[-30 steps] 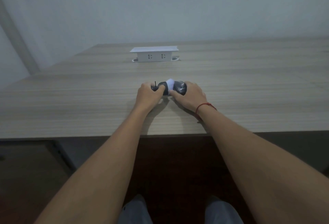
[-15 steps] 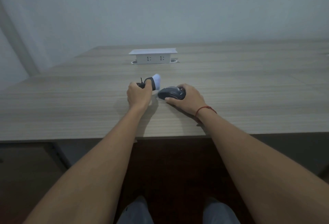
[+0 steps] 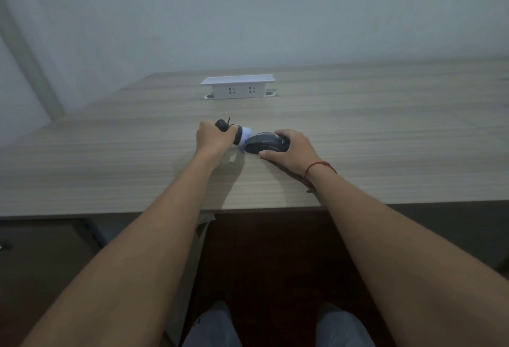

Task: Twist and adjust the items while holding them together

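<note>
Handle of the small brush (image 3: pixel 232 134) mostly hidden inside the left hand (image 3: pixel 213 140), its exact kind too small to tell. Far side of the black mouse (image 3: pixel 265 142) covered by the fingers (image 3: pixel 286 136) of the right hand (image 3: pixel 293 151). Both legs cut off at the bottom edge, worktop (image 3: pixel 385 140) cut off at left and right.
</note>
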The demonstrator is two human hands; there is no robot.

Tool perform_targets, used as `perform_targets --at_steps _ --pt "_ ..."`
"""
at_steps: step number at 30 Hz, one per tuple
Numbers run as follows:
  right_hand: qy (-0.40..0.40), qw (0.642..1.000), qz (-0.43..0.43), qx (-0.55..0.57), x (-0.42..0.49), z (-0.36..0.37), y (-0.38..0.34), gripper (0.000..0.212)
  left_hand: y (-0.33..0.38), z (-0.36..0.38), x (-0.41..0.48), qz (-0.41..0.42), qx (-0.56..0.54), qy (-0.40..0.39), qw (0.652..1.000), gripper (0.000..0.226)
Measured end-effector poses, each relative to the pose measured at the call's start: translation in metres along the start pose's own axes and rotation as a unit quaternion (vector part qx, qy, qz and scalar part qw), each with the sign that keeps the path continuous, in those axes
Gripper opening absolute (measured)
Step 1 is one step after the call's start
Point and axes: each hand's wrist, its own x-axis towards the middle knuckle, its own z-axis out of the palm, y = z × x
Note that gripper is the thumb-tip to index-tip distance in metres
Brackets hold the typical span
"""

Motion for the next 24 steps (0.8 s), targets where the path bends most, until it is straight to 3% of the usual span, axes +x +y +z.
perform_targets --at_steps 6,11,15,20,24 --pt "-0.014 1.0 0.009 0.018 -0.001 -0.001 0.0 0.074 0.008 0.013 -0.011 0.052 0.008 0.009 0.999 0.041" --pt "-0.049 0.998 0.0 0.026 0.0 -0.007 -0.001 0.07 0.003 0.014 -0.006 0.035 0.064 0.02 0.997 0.045" --pt "-0.074 0.997 -0.009 0.032 0.001 -0.011 -0.004 0.067 0.014 0.021 -0.011 0.093 0.032 0.001 0.995 0.046" --pt "-0.081 0.996 0.001 0.043 -0.002 -0.012 -0.002 0.065 0.01 0.02 -0.012 0.049 0.119 0.042 0.991 0.043" --pt "-0.069 0.996 0.012 0.045 -0.001 -0.01 -0.001 0.074 0.014 0.02 -0.012 0.093 0.064 0.027 0.993 0.039"
